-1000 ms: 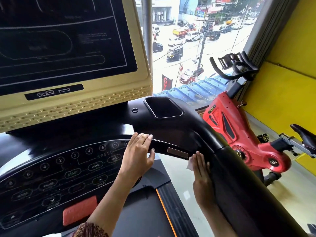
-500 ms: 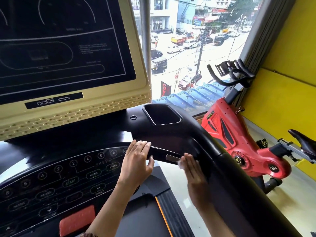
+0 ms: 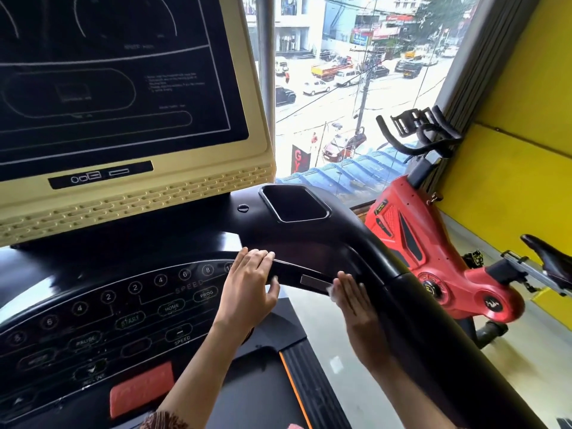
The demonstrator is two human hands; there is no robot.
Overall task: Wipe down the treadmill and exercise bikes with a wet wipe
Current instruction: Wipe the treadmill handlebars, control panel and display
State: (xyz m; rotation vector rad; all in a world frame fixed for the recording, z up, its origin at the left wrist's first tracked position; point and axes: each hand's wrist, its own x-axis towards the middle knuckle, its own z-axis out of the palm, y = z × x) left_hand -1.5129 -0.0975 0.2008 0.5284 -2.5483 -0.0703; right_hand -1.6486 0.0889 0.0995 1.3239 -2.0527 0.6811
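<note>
Obs.: your right grip (image 3: 356, 311) is flat, fingers straight. It presses the wet wipe (image 3: 331, 293) against the inner face of the treadmill's (image 3: 309, 243) right side rail (image 3: 418, 320), just beside the metal sensor plate (image 3: 314, 281). Only a white sliver of the wipe shows at the fingertips; the rest is hidden under the palm. Your left grip (image 3: 247, 292) lies open over the short bar at the right edge of the keypad (image 3: 123, 311), fingers on top and thumb below. As far as I can tell it clasps nothing tightly.

Risk 1: the wipe is held by pressure alone, not pinched. If you ease off on the curved rail, it will likely slip out and drop toward the belt or floor.

Risk 2: your left grip sits just beside the SPEED and PROG keys, so a shift of weight could press one. I cannot tell whether the machine is powered; the display looks dark.

Risk 3: a very wet wipe could drag moisture over the sensor plate or into the keypad seams.

Risk 4: the exercise bike (image 3: 433, 258), near the rail by the window, is not yet wiped. A wipe dirtied or dried out here would probably smear it.
</note>
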